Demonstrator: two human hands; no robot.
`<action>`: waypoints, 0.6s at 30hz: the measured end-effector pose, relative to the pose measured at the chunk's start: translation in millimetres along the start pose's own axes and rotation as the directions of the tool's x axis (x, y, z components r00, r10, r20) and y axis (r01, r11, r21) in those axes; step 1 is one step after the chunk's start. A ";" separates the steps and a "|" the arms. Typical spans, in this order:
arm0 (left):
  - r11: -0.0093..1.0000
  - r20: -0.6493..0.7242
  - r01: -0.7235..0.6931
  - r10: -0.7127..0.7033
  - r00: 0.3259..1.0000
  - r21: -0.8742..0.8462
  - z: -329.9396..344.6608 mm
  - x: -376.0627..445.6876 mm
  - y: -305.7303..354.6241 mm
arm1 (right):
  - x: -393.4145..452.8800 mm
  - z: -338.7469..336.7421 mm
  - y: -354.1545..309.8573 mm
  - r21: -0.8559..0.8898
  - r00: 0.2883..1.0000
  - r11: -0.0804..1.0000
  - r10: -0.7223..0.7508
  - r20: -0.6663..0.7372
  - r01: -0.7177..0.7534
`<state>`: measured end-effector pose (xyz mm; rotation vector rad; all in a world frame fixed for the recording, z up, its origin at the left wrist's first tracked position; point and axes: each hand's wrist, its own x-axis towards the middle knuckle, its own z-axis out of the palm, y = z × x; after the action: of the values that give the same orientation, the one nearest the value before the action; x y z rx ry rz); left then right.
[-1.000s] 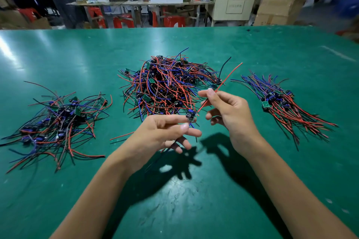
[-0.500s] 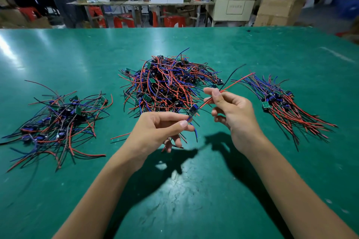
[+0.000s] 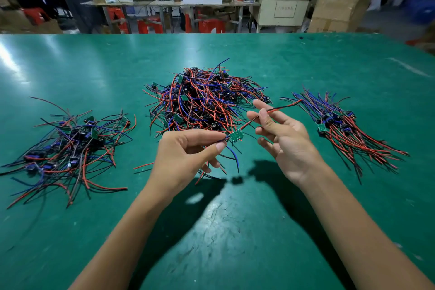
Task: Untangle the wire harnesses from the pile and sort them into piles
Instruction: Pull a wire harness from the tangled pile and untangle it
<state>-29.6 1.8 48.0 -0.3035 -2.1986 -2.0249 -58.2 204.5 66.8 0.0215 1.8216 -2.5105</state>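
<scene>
Green matting covers the table [image 3: 235,254], bare nearest the camera w/ both forearms reaching over it. Left hand [image 3: 186,158] pinches blue/black leads betw. thumb and forefinger, other fingers curled under w/ more loose wire ends hanging below. Just beyond its fingertips sits the small green board [image 3: 236,135] of one wire harness [image 3: 256,117], held in the air. Right hand [image 3: 282,134] pinches that harness's red/black pair betw. thumb and forefinger; remaining fingers half spread, holding nothing.

Handling, as a guess: very light, leads floppy and springy, likely to snag on neighbours. Solder joints at the board prob. the weak spot, so grip leads near the board or the board edges, pull gently, no yanking.

No containers here; sorting is straight onto the mat. Left pile [image 3: 70,146] is loose, messy. Right pile [image 3: 348,129] is tidier, leads lying roughly parallel. Farther back, centre, the tangled pile [image 3: 204,99] is the biggest, so plenty left. Beyond the table edge: red stools [image 3: 150,24], benches, a cardboard box [image 3: 339,12].
</scene>
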 end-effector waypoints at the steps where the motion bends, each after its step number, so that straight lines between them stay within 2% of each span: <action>1: 1.000 0.000 0.006 -0.006 1.000 -0.008 -0.1 -0.2 0.6 | 0.1 0.0 0.1 -0.008 1.000 1.000 -0.012 0.006 0.012; 5: 0.999 -0.001 0.028 -0.028 1.000 -0.042 -0.6 0.0 3.3 | -0.5 1.1 0.4 -0.044 0.996 0.997 -0.066 0.059 0.069; 9: 0.998 -0.003 0.028 -0.028 1.000 -0.056 -0.9 0.2 3.2 | -3.0 4.9 6.8 -0.174 0.983 0.975 -0.114 0.141 0.137; 14: 1.000 0.014 0.008 -0.008 1.000 0.000 -1.1 0.3 2.8 | -1.4 5.6 8.1 -0.223 0.979 0.953 -0.195 0.065 0.204; 18: 1.000 0.017 0.028 -0.028 0.999 0.011 1.5 0.4 1.5 | -1.4 7.7 7.8 -0.163 0.985 0.972 -0.173 -0.021 0.167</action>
<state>-29.5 3.5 49.4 -0.2907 -2.2358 -2.0312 -56.4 194.7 61.9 -0.1010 2.1202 -2.4745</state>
